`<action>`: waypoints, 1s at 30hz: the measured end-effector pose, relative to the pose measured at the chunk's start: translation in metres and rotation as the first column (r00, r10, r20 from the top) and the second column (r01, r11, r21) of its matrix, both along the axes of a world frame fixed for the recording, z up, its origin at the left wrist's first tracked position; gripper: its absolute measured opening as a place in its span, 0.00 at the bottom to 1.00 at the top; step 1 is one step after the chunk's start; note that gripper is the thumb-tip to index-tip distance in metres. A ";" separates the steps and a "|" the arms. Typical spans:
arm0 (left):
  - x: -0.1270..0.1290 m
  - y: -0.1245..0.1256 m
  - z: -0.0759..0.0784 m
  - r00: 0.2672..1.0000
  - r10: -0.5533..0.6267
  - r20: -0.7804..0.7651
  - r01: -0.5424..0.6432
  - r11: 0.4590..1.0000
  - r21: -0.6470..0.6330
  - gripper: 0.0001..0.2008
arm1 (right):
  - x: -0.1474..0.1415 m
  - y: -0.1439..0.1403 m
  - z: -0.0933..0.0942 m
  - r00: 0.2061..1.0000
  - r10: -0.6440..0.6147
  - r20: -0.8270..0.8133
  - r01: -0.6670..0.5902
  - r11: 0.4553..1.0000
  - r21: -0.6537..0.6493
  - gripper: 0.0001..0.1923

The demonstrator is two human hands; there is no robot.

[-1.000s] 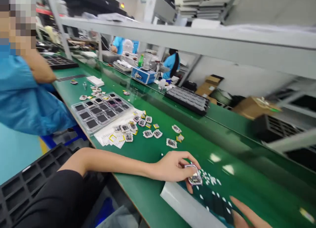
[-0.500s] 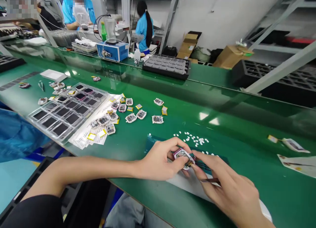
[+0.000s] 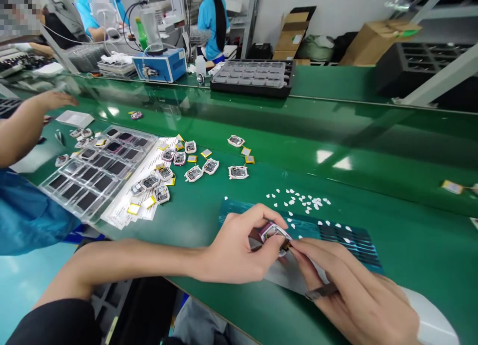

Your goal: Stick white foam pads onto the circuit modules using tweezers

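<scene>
Shifted since the earlier frames: both hands, now drawn together over one piece, and a co-worker's bare forearm [image 3: 22, 126], newly reaching in at far left over the glossy green counter [image 3: 373, 185]. Clear plastic tray of dark square screens [image 3: 93, 171], left of centre. Loose white-framed square modules with yellow tabs [image 3: 194, 173], beside it. Left hand [image 3: 239, 250], grip closed on the small purple-rimmed square module [image 3: 274, 234], held just above the blue-green backing sheet [image 3: 351, 238]. Right hand [image 3: 358, 295], fingertips pinched at the module's right edge, a thin dark tool tucked under the fingers. White scraps [image 3: 302, 201] scattered beyond.
</scene>
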State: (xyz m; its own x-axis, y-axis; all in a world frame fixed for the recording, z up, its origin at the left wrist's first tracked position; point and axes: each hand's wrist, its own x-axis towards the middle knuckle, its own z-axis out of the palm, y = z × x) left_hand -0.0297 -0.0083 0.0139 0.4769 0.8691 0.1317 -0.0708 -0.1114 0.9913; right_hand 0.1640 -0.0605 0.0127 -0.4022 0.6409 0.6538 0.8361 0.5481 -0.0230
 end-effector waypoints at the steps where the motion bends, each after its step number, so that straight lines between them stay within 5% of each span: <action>1: 0.000 -0.001 0.001 1.000 0.021 -0.022 -0.020 0.999 0.048 0.06 | 0.001 -0.001 -0.001 1.000 0.001 0.006 -0.001 1.000 -0.003 0.09; 8: -0.001 0.002 0.002 0.992 0.086 -0.090 -0.067 0.978 0.198 0.07 | 0.004 0.001 -0.001 0.998 0.068 -0.001 -0.067 0.994 -0.090 0.12; 15: 0.000 0.002 0.001 0.998 0.003 -0.058 -0.003 1.000 0.000 0.05 | 0.000 0.011 0.008 0.979 0.099 -0.179 -0.123 0.983 -0.134 0.09; 18: 0.001 0.001 0.000 0.994 -0.111 -0.006 0.110 0.989 -0.097 0.06 | 0.002 0.009 0.004 0.990 0.049 -0.134 -0.058 0.996 -0.062 0.12; 22: 0.002 0.000 0.001 0.981 -0.187 0.057 0.194 0.962 -0.191 0.08 | 0.012 0.001 -0.001 0.999 -0.005 -0.034 0.005 1.000 0.012 0.30; 30: -0.001 -0.001 0.008 0.962 -0.253 0.102 0.272 0.922 -0.275 0.07 | 0.028 -0.007 0.004 0.969 0.112 0.219 -0.099 0.993 -0.070 0.39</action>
State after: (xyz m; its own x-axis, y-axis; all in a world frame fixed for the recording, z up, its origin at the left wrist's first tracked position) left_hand -0.0308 -0.0091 0.0216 0.6917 0.7193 -0.0641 -0.1227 0.2045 0.9712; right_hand 0.1919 -0.0671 0.0169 -0.6008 0.6213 0.5030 0.7611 0.6370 0.1223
